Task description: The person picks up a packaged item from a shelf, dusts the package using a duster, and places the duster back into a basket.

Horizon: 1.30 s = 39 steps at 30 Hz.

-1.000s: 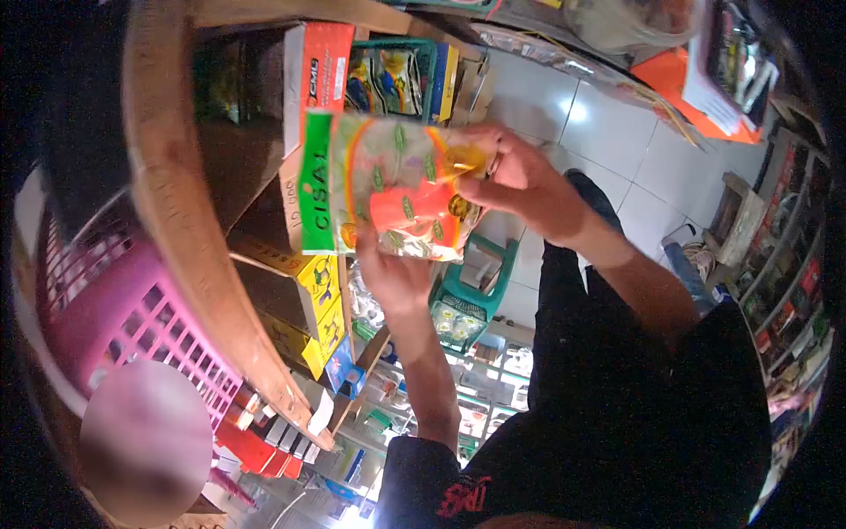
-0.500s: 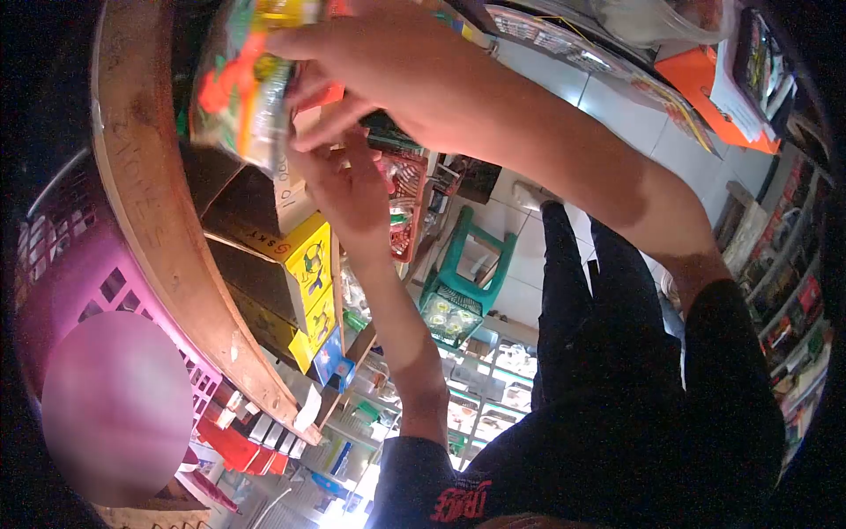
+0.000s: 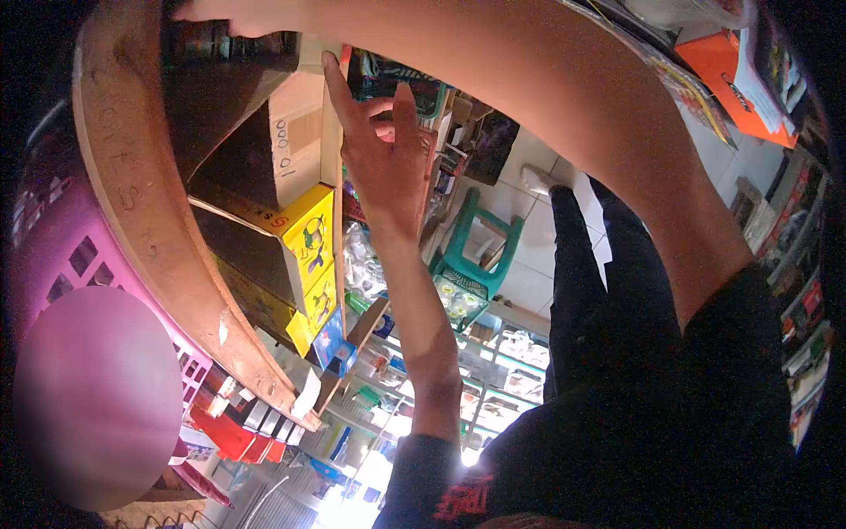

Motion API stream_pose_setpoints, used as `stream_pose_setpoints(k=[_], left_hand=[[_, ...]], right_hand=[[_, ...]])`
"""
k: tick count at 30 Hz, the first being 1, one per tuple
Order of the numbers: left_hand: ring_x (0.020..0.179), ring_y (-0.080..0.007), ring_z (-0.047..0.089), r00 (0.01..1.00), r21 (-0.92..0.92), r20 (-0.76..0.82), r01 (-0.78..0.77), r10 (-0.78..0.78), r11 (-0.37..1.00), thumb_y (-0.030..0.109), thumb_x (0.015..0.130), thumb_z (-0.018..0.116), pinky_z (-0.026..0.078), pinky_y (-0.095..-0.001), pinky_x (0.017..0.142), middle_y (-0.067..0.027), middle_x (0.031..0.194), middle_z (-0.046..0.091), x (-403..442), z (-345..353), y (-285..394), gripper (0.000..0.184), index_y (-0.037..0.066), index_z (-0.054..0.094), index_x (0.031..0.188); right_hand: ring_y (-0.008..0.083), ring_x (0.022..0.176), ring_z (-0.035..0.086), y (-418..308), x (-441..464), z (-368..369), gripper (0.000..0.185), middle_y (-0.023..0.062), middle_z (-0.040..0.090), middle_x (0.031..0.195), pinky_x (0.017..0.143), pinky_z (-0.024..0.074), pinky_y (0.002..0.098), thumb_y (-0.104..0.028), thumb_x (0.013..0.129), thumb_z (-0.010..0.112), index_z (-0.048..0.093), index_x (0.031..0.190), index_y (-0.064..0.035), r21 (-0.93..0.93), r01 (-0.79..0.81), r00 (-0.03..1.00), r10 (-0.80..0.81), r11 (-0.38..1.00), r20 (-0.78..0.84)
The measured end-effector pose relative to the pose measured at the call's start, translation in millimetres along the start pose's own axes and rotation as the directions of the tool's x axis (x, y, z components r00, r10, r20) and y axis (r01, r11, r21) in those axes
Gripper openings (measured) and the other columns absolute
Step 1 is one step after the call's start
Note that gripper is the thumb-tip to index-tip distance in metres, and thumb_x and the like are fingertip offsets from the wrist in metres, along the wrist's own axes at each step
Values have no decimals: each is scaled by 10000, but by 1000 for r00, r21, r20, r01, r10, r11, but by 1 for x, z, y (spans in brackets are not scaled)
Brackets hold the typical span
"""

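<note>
My left hand (image 3: 383,163) is raised in front of a shelf of cardboard boxes, holding nothing. One finger points up and another stands apart, while the rest are curled. Beside it is an open carton (image 3: 295,132) marked "10 000", with a yellow printed box (image 3: 310,242) below. My right hand (image 3: 231,15) reaches across to the top left, over the dark boxes. The top edge cuts off most of it, so its fingers and anything in them are hidden.
A wooden shelf edge (image 3: 141,194) curves down the left, beside a pink plastic basket (image 3: 66,229). A green stool (image 3: 480,242) stands on the tiled floor, near glass display shelves (image 3: 502,379). An orange box (image 3: 727,84) is at upper right.
The colourful plastic packet at my hands has gone out of view. My right hand has moved up and left to the frame edge; my left hand has come away, rightward.
</note>
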State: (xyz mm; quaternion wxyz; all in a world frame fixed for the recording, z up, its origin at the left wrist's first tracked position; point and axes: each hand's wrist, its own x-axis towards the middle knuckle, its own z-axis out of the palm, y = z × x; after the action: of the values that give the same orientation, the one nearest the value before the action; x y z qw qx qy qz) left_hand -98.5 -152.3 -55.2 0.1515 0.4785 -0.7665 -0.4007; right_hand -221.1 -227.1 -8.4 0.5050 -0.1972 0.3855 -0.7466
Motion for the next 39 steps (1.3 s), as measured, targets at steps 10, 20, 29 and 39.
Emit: stream_pose_setpoints(k=[10, 20, 29, 39], left_hand=[[704, -187, 677, 992, 9, -44, -120, 121, 993, 168, 939, 637, 550, -292, 580, -166, 934, 666, 8, -7, -25, 749, 132, 191, 1540], [1162, -299, 578, 914, -228, -188, -397, 360, 889, -1, 881, 625, 469, -362, 886, -225, 1464, 384, 18, -12, -30, 975, 122, -78, 1544], [1157, -298, 583, 969, -549, -243, -167, 34, 819, 11, 896, 559, 505, -380, 919, -241, 1445, 377, -65, 30, -79, 862, 74, -18, 1534], [1018, -214, 614, 987, -318, 42, 160, -155, 934, 31, 921, 588, 489, -331, 825, -190, 1362, 472, -200, 95, -132, 792, 55, 76, 1525]], right_hand=[[325, 1092, 607, 1, -63, -129, 523, 278, 528, 1278, 959, 521, 418, -251, 981, 552, 413, 1335, 108, 196, -112, 964, 59, 974, 258], [242, 896, 650, 151, 12, -153, 415, 145, 654, 980, 804, 555, 437, -251, 894, 664, 547, 1247, -69, -193, -292, 956, 281, 937, -84], [301, 899, 703, 193, 51, -84, 480, 214, 682, 1018, 755, 600, 400, -441, 896, 595, 637, 1139, -29, -884, -15, 997, 78, 467, 24], [314, 891, 684, 217, 79, -103, 454, 193, 688, 1023, 743, 561, 445, -391, 925, 534, 626, 1159, -13, -873, 172, 949, -316, 456, 22]])
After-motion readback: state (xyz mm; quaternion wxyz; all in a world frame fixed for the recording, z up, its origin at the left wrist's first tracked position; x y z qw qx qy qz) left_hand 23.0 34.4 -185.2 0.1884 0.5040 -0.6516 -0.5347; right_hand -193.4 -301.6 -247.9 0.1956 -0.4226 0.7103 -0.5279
